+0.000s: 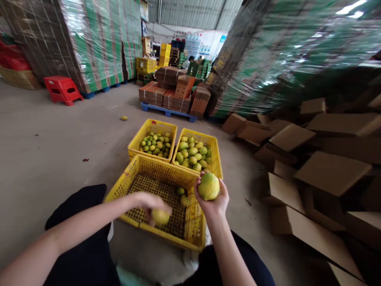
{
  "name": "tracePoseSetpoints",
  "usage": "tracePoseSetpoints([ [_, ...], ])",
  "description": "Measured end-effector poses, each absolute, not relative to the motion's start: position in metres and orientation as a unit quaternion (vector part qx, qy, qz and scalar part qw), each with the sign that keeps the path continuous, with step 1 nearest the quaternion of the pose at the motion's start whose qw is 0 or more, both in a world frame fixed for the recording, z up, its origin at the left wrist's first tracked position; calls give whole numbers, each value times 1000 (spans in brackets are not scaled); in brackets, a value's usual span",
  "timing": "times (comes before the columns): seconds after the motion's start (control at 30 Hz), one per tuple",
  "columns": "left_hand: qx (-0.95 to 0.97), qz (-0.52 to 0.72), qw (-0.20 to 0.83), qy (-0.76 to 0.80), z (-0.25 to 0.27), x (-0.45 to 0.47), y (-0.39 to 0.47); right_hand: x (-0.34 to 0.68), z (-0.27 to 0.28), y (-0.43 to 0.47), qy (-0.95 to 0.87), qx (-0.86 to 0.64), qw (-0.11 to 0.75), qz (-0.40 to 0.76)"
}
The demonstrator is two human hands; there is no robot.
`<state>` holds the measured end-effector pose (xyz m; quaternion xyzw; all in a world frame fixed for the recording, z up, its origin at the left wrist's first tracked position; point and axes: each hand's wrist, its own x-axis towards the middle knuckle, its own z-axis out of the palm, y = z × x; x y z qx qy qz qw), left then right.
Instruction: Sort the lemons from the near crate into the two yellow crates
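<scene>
My left hand [150,203], smeared by motion, is closed on a yellow lemon [161,217] above the near yellow crate [196,234]. My right hand [218,203] cups a larger green-yellow lemon [209,186], palm up, over that crate's right rim. Inside the near crate, two lemons [184,200] lie at the right side on the dark lattice bottom. Behind it stand two more yellow crates: the left one [133,147] holds several small green and yellow lemons [153,143], and the right one [218,159] holds several bigger ones [193,153].
Loose cardboard boxes [333,171] are heaped on the right. A blue pallet [168,112] bears bundled flat cartons [151,94]. Film-wrapped stacks [101,43] rise on both sides. A red stool [63,89] stands at left, and a single lemon [124,118] lies on the floor.
</scene>
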<state>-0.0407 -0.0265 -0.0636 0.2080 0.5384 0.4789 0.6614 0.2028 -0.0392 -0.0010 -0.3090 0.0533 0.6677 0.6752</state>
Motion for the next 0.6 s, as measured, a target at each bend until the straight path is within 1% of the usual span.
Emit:
tracePoseSetpoints([
  [0.1, 205, 509, 635, 544, -50, -66, 9, 207, -2, -42, 59, -325, 675, 660],
  [0.23, 162, 590, 544, 574, -44, -81, 33, 210, -9, -44, 42, -347, 659, 666],
  [0.27, 157, 595, 537, 577, -46, -81, 34, 210, -12, -45, 29, -354, 649, 672],
  [0.3, 156, 586, 546, 578, -50, -79, 33, 208, -15, -46, 14, -363, 636, 681],
  [0.37, 167, 531, 598, 576, -60, -71, 25, 202, -22, -47, -21, -377, 606, 700],
  [0.43, 171, 472, 641, 581, -73, -61, 11, 191, -31, -50, -55, -392, 567, 723],
  [0.5, 174, 439, 655, 590, -84, -52, -4, 175, -44, -55, -79, -421, 511, 745],
  [0.53, 176, 429, 654, 598, -88, -49, -11, 166, -52, -59, -88, -444, 470, 758],
  [0.6, 186, 408, 651, 613, -94, -45, -23, 147, -73, -71, -110, -502, 359, 779],
])
